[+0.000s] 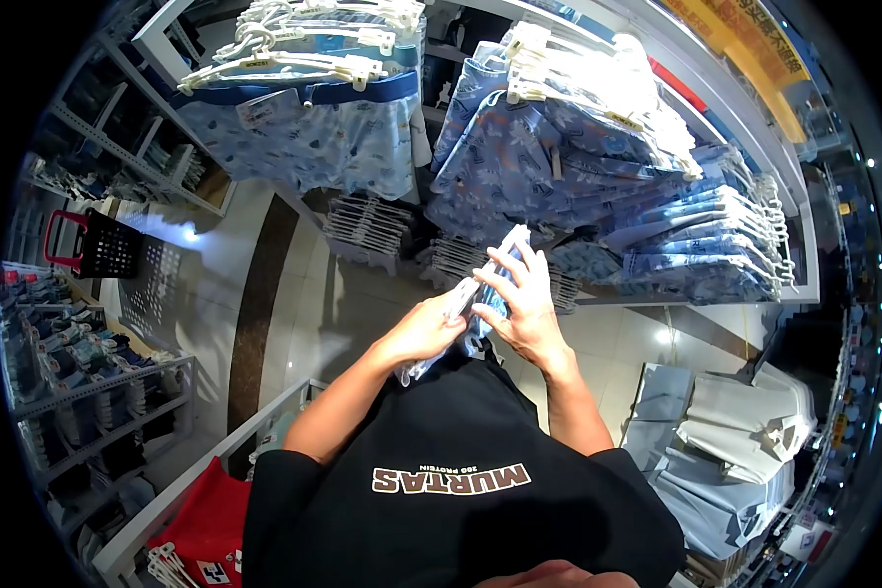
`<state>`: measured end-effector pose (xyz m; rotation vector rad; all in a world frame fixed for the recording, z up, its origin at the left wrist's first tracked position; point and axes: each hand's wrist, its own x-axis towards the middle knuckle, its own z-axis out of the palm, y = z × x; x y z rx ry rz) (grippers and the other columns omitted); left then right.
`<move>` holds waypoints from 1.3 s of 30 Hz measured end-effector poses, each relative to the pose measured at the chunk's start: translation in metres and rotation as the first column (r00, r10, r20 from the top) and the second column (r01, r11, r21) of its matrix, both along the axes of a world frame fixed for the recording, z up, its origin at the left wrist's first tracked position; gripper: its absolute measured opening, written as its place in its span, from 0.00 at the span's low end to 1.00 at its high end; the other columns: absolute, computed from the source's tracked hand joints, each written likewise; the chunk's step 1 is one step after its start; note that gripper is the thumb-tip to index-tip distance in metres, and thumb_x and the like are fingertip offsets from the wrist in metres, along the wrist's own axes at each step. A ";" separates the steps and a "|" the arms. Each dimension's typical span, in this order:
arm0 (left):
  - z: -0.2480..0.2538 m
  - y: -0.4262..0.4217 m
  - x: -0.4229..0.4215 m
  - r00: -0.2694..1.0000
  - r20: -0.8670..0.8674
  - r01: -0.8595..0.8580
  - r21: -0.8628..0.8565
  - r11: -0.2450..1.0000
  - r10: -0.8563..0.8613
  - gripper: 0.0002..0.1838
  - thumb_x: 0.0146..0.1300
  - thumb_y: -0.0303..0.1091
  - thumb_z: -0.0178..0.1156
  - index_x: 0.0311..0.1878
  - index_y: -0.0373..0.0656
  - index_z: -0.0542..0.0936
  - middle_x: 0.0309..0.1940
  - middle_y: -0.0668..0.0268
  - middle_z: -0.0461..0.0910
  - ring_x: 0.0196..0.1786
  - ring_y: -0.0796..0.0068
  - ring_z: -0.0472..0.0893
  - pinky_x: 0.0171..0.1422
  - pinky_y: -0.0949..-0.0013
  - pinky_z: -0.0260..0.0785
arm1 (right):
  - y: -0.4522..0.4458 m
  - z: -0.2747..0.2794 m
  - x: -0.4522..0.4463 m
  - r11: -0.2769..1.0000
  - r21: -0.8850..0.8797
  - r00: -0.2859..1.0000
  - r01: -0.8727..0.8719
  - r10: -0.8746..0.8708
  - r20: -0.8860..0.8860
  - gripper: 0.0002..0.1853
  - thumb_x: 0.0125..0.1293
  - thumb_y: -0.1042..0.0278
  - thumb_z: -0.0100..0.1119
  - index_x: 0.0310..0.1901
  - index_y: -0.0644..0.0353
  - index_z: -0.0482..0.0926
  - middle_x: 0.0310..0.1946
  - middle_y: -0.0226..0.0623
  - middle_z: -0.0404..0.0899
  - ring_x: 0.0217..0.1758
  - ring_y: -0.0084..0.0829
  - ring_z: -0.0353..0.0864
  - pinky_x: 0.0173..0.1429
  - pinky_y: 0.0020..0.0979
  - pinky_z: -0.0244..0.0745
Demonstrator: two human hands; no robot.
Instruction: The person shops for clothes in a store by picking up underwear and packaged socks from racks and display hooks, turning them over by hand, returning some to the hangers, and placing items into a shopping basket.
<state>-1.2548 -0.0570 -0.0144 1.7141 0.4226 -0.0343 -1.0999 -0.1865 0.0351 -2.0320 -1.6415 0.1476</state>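
1. Left hand (426,331) grips the blue-and-white bundle (482,297), fingers closed!
2. Right hand (527,306), fingers loosely extended, lies against its other side!
3. Bundle's between both hands, before the black shirt (441,421)!

My left hand (426,330) and right hand (529,318) cover much of the blue-and-white bundle (475,338) between them, so I can't tell its full shape. Glare washes out the white hangers (647,93) at far right. The top edge cuts off the yellow banner (745,49); the bottom edge crops my black T-shirt (382,529) and the red garment (201,514) at near left.
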 end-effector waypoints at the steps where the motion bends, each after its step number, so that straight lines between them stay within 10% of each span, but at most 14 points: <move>1: -0.001 -0.001 0.000 1.000 0.001 -0.009 0.002 1.000 0.009 0.21 0.62 0.30 0.55 0.59 0.37 0.71 0.43 0.51 0.80 0.44 0.60 0.80 0.50 0.61 0.72 | 0.000 0.000 -0.002 1.000 0.011 1.000 0.006 -0.006 0.015 0.26 0.49 0.64 0.75 0.54 0.50 0.81 0.65 0.39 0.71 0.74 0.55 0.57 0.74 0.62 0.50; 3: -0.005 -0.002 0.000 1.000 0.003 -0.022 0.005 1.000 0.022 0.15 0.61 0.27 0.56 0.51 0.34 0.74 0.35 0.59 0.79 0.37 0.74 0.76 0.45 0.67 0.71 | 0.002 0.000 -0.007 0.999 0.034 0.999 0.020 -0.022 0.045 0.24 0.49 0.66 0.75 0.51 0.48 0.83 0.65 0.39 0.71 0.74 0.55 0.57 0.74 0.62 0.50; 9: -0.001 -0.004 0.008 0.992 0.125 0.007 -0.130 0.991 0.009 0.16 0.61 0.28 0.56 0.52 0.34 0.74 0.36 0.61 0.80 0.39 0.75 0.76 0.46 0.66 0.71 | 0.002 -0.017 -0.008 0.962 0.244 0.987 0.120 -0.142 0.076 0.18 0.44 0.74 0.73 0.40 0.48 0.86 0.63 0.36 0.74 0.72 0.53 0.60 0.71 0.52 0.58; 17: 0.027 0.003 0.027 0.978 0.138 0.126 0.190 0.974 -0.154 0.16 0.60 0.29 0.54 0.52 0.38 0.74 0.39 0.45 0.81 0.40 0.46 0.82 0.46 0.55 0.73 | -0.004 -0.028 -0.002 0.928 0.295 0.968 0.228 -0.249 0.033 0.19 0.45 0.76 0.67 0.42 0.51 0.87 0.51 0.38 0.79 0.54 0.43 0.73 0.59 0.42 0.67; 27: 0.045 0.003 0.039 0.972 0.075 0.160 0.489 0.858 -0.224 0.22 0.60 0.32 0.59 0.58 0.39 0.74 0.41 0.46 0.82 0.43 0.44 0.82 0.47 0.51 0.75 | -0.013 -0.029 0.022 0.920 0.361 0.988 0.152 -0.138 -0.066 0.18 0.63 0.52 0.54 0.44 0.59 0.79 0.44 0.42 0.81 0.47 0.44 0.80 0.51 0.40 0.66; 36: 0.094 0.019 0.032 0.795 0.605 -0.368 0.551 0.749 -0.054 0.32 0.54 0.34 0.71 0.62 0.38 0.72 0.61 0.52 0.72 0.60 0.54 0.75 0.65 0.57 0.65 | -0.013 0.051 0.080 0.832 0.518 0.972 0.200 -0.237 0.006 0.13 0.59 0.64 0.56 0.42 0.62 0.77 0.37 0.41 0.77 0.44 0.39 0.77 0.48 0.37 0.72; 39: 0.083 0.030 0.024 0.667 0.734 -0.455 0.265 0.850 0.128 0.31 0.56 0.34 0.70 0.62 0.37 0.72 0.58 0.53 0.72 0.59 0.58 0.75 0.66 0.61 0.66 | -0.008 0.083 0.087 0.590 0.579 0.747 0.563 -0.063 -0.662 0.08 0.68 0.74 0.55 0.47 0.65 0.75 0.35 0.33 0.74 0.31 0.17 0.70 0.31 0.09 0.63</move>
